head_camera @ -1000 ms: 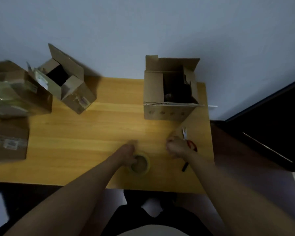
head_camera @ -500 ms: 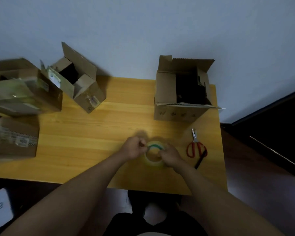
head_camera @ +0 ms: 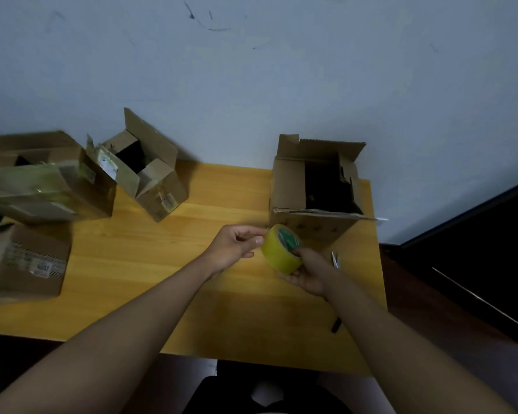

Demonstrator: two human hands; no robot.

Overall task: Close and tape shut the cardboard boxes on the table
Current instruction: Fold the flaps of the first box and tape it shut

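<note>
Far left, a taped box point(head_camera: 47, 186) and a labelled box point(head_camera: 27, 259) ran off the frame edge, so only part of each showed. Next to them a small box point(head_camera: 150, 174) sat tilted with its flaps up, dark inside. Plenty of bare table point(head_camera: 174, 294) ran from there to the near edge.

The left hand point(head_camera: 234, 248) hovered mid-table with fingers curled, thumb and fingertips right at the rim of the tape roll point(head_camera: 281, 249); couldn't tell if it actually pinched the tape end or held nothing. The right hand point(head_camera: 310, 271) gripped the roll from below, holding it off the table, in front of the open box point(head_camera: 314, 189) by the wall. Scissors point(head_camera: 335, 259) were mostly hidden behind the right wrist, close to the table's right edge.
</note>
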